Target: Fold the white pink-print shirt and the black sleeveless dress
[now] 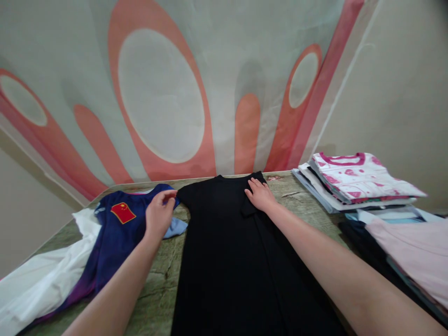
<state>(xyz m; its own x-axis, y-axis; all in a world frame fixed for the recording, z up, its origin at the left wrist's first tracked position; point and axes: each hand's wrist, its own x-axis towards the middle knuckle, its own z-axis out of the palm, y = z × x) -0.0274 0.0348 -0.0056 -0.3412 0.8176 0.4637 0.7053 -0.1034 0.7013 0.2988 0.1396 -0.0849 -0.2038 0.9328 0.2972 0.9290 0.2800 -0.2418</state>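
A black T-shirt (224, 252) lies spread lengthwise in the middle of the table, its collar towards the wall. Its right side is folded inward, with that sleeve lying over the body. My left hand (160, 212) pinches the edge of the left sleeve; the fingertips are partly hidden. Flat on the folded part near the right shoulder rests my right hand (261, 193), fingers stretched out. Just left of the black T-shirt is a navy blue shirt (122, 252) bearing a red flag patch (123, 213), partly behind my left forearm.
A white garment (52, 275) lies crumpled at the far left. At the right stands a stack of folded clothes topped by a white and pink shirt (367, 179). Nearer is another pile with a pale pink garment (416, 254) on top. A patterned backdrop (220, 70) rises behind the wood-look tabletop (164, 275).
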